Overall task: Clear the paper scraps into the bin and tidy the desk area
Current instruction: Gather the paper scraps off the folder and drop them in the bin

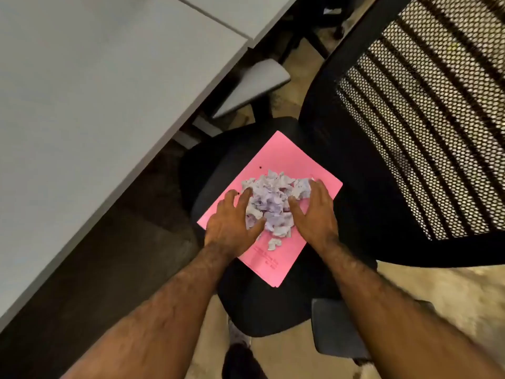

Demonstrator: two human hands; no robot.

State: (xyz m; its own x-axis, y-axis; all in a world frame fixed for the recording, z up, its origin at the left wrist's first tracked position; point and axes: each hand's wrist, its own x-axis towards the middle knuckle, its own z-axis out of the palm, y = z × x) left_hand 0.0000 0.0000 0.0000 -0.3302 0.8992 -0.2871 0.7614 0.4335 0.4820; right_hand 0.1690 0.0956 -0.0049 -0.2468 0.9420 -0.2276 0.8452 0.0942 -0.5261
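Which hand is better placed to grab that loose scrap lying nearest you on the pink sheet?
Left, probably. The loose scrap lies just beside the left hand, near its thumb; the right hand sits higher, cupping the pile's far side.

hands [273, 214] cupping paper scraps [273, 206] — pink folder [289, 160], chair seat [246, 310]

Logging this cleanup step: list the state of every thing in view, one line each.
paper scraps: crumpled, heaped on the pink folder
pink folder: closed, flat on the chair seat
left hand: open, fingers spread against the heap's left side
right hand: open, cupping the heap's right side
office chair: upright, seat beside the desk
desk: top bare where visible
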